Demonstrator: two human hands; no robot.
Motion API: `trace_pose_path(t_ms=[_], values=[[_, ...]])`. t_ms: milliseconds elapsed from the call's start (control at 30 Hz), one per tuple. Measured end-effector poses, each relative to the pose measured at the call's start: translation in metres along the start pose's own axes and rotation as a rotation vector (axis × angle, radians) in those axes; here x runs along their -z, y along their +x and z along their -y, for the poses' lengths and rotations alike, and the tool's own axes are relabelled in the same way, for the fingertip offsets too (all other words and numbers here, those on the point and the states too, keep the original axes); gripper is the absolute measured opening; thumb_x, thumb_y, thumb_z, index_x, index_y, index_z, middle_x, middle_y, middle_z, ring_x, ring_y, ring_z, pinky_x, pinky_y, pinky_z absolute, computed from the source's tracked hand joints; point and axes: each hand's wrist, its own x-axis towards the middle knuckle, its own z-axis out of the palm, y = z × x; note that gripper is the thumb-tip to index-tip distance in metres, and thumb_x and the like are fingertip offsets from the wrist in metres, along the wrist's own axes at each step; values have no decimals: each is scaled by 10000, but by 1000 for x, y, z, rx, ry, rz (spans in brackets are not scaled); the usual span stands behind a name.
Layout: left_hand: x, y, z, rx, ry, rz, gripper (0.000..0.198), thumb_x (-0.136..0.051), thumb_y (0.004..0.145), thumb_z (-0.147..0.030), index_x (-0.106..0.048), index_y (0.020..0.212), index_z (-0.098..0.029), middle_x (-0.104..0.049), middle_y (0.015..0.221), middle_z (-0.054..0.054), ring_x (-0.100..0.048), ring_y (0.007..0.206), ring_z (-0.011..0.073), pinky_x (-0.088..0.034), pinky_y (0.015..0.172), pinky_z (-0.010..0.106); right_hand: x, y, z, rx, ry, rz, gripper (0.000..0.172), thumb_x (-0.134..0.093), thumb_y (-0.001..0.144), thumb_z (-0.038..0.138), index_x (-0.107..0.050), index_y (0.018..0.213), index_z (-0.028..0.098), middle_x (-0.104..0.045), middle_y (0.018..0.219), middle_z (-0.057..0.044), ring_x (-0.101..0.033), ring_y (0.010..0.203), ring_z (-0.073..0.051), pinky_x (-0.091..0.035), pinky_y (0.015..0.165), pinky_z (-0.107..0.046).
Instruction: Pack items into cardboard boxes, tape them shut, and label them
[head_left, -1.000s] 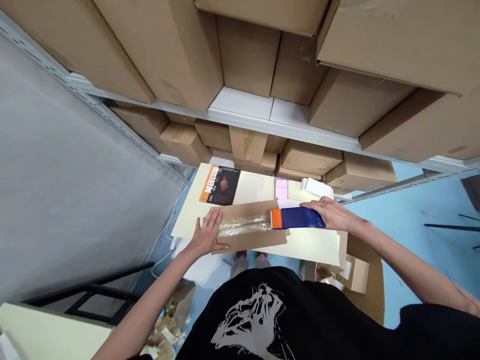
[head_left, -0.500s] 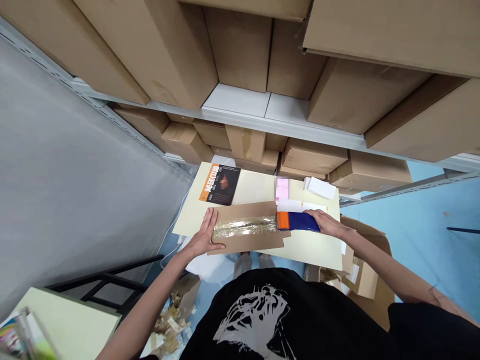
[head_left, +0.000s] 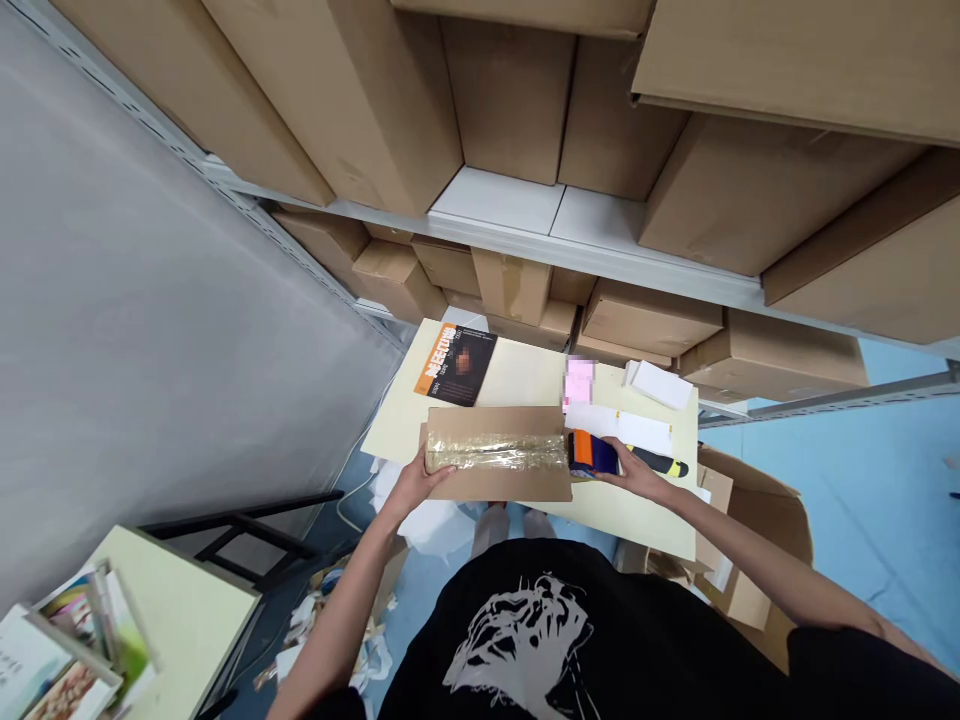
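A flat brown cardboard box [head_left: 495, 485] lies across the table in front of me. A shiny strip of clear packing tape [head_left: 499, 452] runs along the middle of its top. My left hand [head_left: 421, 482] grips the box's left end, thumb on top, the other fingers partly hidden. At the right end, my right hand [head_left: 628, 472] is closed around an orange and dark blue tape dispenser [head_left: 592, 453]. The dispenser's front meets the box edge where the tape ends. Just beyond that hand lies a black tool with yellow ends [head_left: 658, 462].
On the pale table [head_left: 517, 365] are a dark magazine [head_left: 459, 365], a pink item [head_left: 579, 380], white papers [head_left: 637, 425] and a white stack [head_left: 660, 384]. Shelves of cartons [head_left: 514, 285] stand behind. An open carton [head_left: 772, 510] is at right; books [head_left: 82, 640] sit lower left.
The tape dispenser has turned and tipped down at the box's right end. My left hand has shifted to the box's near left corner. The black and yellow tool has come into sight.
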Motion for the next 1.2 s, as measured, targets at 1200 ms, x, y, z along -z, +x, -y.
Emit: trace_pose_path(t_ms=[1200], values=[[-30, 5, -55, -363, -472, -302, 472, -553, 799, -377, -576, 1209, -145, -644, 1178, 94, -593, 1086, 236, -443, 972, 365, 17, 70, 316, -348, 563, -128, 453, -743, 706, 398, -479, 1002, 179, -667, 731, -9, -661, 657, -167, -552, 635, -282]])
